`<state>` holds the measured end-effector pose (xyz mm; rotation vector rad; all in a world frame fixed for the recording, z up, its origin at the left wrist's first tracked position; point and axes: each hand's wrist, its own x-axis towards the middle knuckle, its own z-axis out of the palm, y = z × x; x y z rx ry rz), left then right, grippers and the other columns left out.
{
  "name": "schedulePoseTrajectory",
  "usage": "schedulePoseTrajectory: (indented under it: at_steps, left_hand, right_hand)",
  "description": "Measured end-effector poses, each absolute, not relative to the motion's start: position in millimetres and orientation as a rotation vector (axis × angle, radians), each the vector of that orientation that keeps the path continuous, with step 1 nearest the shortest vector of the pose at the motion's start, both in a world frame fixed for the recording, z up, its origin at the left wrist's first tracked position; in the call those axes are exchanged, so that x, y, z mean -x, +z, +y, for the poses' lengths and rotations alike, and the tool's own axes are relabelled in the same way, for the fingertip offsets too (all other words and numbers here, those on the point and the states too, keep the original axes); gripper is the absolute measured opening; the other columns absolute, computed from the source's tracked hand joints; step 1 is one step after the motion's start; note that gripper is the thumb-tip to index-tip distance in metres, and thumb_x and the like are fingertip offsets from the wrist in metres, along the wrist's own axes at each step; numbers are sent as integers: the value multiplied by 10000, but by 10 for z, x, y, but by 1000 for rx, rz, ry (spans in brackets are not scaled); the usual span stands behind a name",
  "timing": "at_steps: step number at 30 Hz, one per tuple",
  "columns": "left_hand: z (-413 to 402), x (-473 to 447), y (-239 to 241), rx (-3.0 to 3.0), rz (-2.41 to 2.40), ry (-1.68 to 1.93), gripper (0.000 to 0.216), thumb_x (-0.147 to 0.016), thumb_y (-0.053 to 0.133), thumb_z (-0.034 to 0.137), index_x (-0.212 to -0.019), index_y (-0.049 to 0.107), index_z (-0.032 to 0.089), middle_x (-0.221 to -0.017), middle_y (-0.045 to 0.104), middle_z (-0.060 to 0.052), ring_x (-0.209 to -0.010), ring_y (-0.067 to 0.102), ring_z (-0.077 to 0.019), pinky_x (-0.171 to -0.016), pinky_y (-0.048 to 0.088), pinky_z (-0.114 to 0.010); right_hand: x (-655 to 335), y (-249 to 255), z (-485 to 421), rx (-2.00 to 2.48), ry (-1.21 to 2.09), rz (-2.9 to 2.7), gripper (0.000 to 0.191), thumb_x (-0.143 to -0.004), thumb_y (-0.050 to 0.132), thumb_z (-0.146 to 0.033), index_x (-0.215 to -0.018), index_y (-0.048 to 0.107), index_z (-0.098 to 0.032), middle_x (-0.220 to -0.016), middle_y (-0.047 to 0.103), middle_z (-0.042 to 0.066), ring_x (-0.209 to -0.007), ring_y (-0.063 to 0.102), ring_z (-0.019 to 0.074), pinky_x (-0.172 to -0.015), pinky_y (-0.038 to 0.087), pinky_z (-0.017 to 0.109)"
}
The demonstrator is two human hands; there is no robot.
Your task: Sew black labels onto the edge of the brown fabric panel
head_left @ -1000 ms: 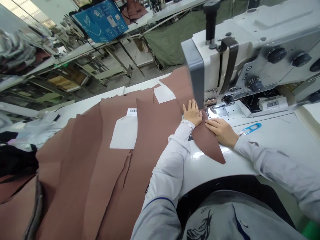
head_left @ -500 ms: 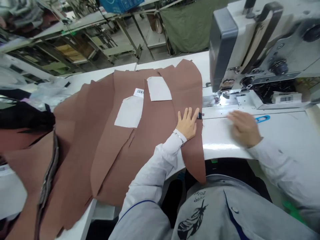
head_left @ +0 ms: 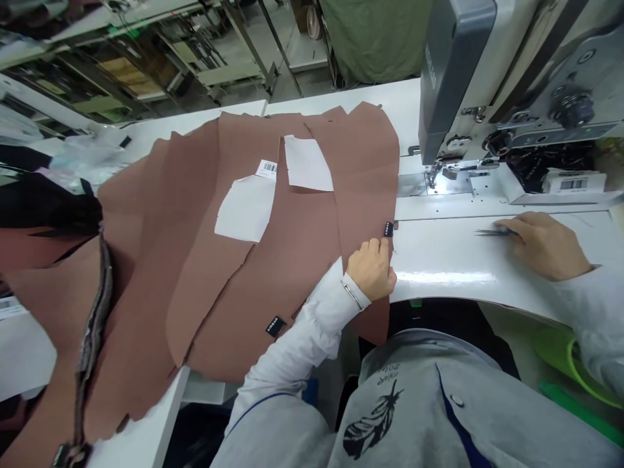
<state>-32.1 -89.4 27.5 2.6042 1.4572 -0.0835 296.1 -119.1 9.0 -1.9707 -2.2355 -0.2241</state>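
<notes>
We are pinching the right-hand edge of the top brown fabric panel [head_left: 363,188] with our left hand [head_left: 373,268], the grip narrow, thumb and fingers closing on the cloth just below a small black label [head_left: 388,229] sewn at that edge. The panel is lying on the white desk [head_left: 453,260] at about 10 o'clock from our body, overlapping a spread of similar brown cut pieces [head_left: 185,227] that are carrying white paper tickets [head_left: 246,208]. Our right hand [head_left: 546,244] is resting at 2 o'clock, its grip curling around a thin dark tool [head_left: 492,231] that looks like tweezers or snips, the tip pointing toward the fabric.

The sewing machine [head_left: 492,78] is standing at 1 o'clock, its needle area [head_left: 441,175] lit and bare. In our judgement, the lower end of the panel is hanging over the desk edge, so its own weight could be dragging the stack askew. The pointed tool could also be snagging the cloth if the two hands are meeting carelessly.
</notes>
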Motion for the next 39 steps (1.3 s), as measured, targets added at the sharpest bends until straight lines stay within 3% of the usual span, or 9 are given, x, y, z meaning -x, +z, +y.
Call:
schedulePoseTrajectory:
  at_steps: [3, 7, 10, 13, 18, 24, 39]
  left_hand:
    - [-888, 243, 216, -2495, 1549, -81, 524, -711, 499, 162, -1222, 476, 47, -927, 592, -150, -826, 592, -276, -628, 488, -331]
    - [-772, 359, 88, -2235, 1482, 323, 474, -673, 499, 95, -1138, 590, 108, -767, 622, -62, -677, 587, -190, -654, 484, -300]
    - [-669, 530, 29, -1730, 1313, 657, 480, -625, 503, 85, -1084, 640, 111, -571, 527, 30, -501, 469, -88, -538, 419, -202]
    - [-609, 623, 13, -1358, 1202, 780, 459, -589, 510, 110, -1016, 674, 77, -528, 470, 50, -445, 370, -46, -442, 300, -157]
    - [-607, 606, -7, -1216, 1177, 834, 431, -546, 542, 139, -939, 712, 84, -516, 478, 44, -454, 358, -41, -439, 260, -157]
    - [-617, 596, -21, -1196, 1160, 839, 446, -545, 536, 155, -949, 713, 85, -543, 509, 26, -488, 389, -54, -476, 283, -173]
    - [-617, 583, 36, -1173, 1178, 853, 416, -528, 531, 101, -899, 719, 88, -502, 429, 66, -445, 319, -30, -448, 228, -168]
  right_hand:
    - [-2800, 77, -1143, 1805, -149, -2187, 231, -821, 457, -226, -931, 651, -166, -826, 598, 135, -775, 549, 259, -570, 402, 356]
    - [-2320, 121, -1077, 1510, 97, -2041, 314, -917, 353, -257, -1160, 543, -196, -869, 626, 61, -741, 592, 185, -676, 459, 317]
    - [-1927, 127, -949, 1584, 61, -2070, 361, -936, 318, -301, -1224, 492, -170, -914, 639, 68, -781, 600, 200, -625, 433, 308]
    - [-1652, 78, -754, 1712, 10, -2092, 356, -929, 322, -354, -1125, 532, -143, -969, 636, 99, -839, 586, 239, -557, 380, 310]
    - [-1523, -31, -550, 1691, 22, -2073, 259, -906, 390, -339, -979, 566, -164, -900, 647, 90, -842, 588, 235, -560, 363, 304]
    - [-1517, -48, -549, 1676, 38, -2090, 258, -909, 406, -355, -969, 575, -168, -879, 643, 91, -779, 581, 226, -583, 368, 306]
    - [-1478, -53, -533, 1674, 85, -2114, 273, -916, 397, -373, -965, 578, -174, -876, 646, 87, -788, 580, 230, -571, 353, 302]
